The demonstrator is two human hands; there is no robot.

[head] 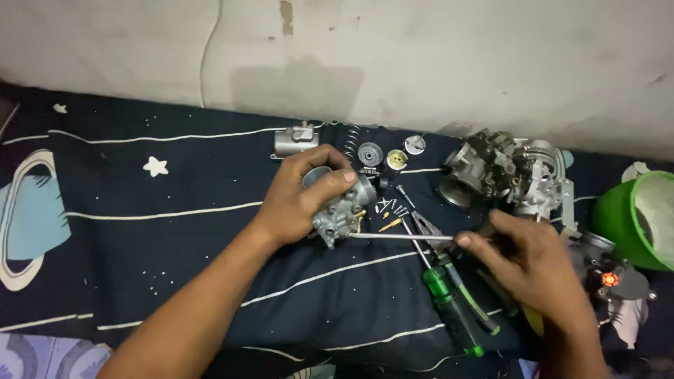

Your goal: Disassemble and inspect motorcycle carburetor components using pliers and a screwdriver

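- Your right hand (535, 258) fingers pinch a screwdriver (404, 237); its shaft runs level, tip leftward.
- Your left hand (300, 196) clasps the carburetor body (342, 208) above the dark blanket (175, 231), right at that tip.
- Loose screws (392, 208) and green-handled pliers (456, 295) lie just beyond.

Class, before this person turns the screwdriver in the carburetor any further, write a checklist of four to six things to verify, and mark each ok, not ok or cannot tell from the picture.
1. Left hand grips the carburetor body firmly: ok.
2. Right hand holds the long screwdriver by its handle end: ok.
3. Screwdriver tip seated squarely in a screw: cannot tell, the tip is hidden against the body.
4. Small loose screws and jets lie together on the blanket, clear of the hands: ok.
5. Green-handled screwdriver and pliers lie under the working shaft, crowding it: not ok.
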